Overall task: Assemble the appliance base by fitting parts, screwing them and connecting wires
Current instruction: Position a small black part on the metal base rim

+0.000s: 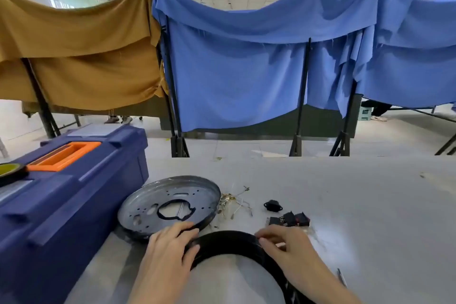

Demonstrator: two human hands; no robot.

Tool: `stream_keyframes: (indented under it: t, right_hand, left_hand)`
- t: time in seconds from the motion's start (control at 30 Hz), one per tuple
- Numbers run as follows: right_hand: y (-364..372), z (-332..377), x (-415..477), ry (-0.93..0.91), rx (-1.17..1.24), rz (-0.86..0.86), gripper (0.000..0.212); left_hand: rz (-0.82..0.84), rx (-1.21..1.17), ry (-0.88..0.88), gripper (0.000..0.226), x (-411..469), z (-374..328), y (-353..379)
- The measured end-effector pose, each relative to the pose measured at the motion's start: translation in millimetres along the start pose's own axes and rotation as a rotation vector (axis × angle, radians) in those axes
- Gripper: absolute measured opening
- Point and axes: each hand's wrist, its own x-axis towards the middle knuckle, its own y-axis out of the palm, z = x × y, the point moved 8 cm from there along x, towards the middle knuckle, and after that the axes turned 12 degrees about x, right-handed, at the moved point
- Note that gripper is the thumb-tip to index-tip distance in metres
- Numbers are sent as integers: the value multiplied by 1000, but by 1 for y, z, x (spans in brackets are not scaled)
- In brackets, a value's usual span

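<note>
We hold the black ring (229,242) at six o'clock on the counter (345,192), left hand (170,249) and right hand (283,249) each with grip closed round its rim; the metal plate (148,205) sits at ten o'clock.

Black ring (229,240) lies flat on the near counter (345,192). Behind it a perforated metal plate (148,205) sits tilted; loose wires (234,201), a black socket (272,205) and switches (291,219) lie to its right.

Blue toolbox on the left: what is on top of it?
On the blue toolbox lid sit an orange handle and a dark tape roll, partly cut off by the frame. The lid is shut, hiding anything inside.
</note>
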Motion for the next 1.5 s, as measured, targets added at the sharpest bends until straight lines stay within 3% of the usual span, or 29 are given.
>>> stream_keyframes:
  t: [0.27, 0.5, 0.7, 0.9, 1.07, 1.3, 1.5]
  right_hand:
    - [3, 14, -23, -84, -292, 4, 28]
    - [10, 9, -31, -26, -322, -45, 39]
    - [11, 7, -32, -17, -334, -51, 49]
    - [10, 2, -30, -2, -337, -58, 49]
    - [10, 0, -29, 6, -338, -66, 50]
    - [11, -2, -27, 18, -346, -62, 50]
    - [10, -2, -27, 0, -329, -71, 49]
  left_hand:
    - [-16, 72, 57, 36, -12, -5, 0]
    - [-17, 35, 57, 35, -12, -6, -1]
    - [-91, -333, -79, 39, -7, 18, -19]
    - [34, -235, -173, 46, -1, 58, -10]
    - [32, -194, -140, 44, 3, 60, -7]
    - [-40, -183, -183, 32, 5, 62, -6]
    - [-229, -34, -172, 31, -5, 43, -31]
